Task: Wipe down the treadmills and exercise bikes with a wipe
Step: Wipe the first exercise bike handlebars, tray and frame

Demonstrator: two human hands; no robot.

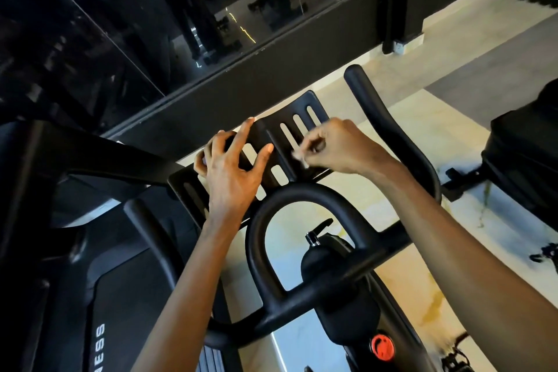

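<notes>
A dark mirrored wall [90,24] is running across the back of the gym and a pale floor [422,118] is showing below it, with a black treadmill [75,296] standing at the left edge. In the middle, an exercise bike [341,281] is sitting close under the camera, and the person is working on the slotted black tray [305,100] just beyond its looped handlebar [259,220]. The left hand [229,166] is steadying the tray, its index finger and thumb lying splayed on the surface while the other fingers are hooking over the far edge. The right hand [335,145] is pinching a small white wipe [300,157] in bunched fingers and pressing it onto the middle of the tray, beside the slots. This looks like the tray-wiping part of the bike, with the handlebar and the treadmill probably still waiting. The next stroke is likely calling for dragging the wipe along the tray between the slots while the other hand is bracing it. The wipe is looking crumpled and tiny, mostly hidden inside the pinch, so its condition is hard to judge.
</notes>
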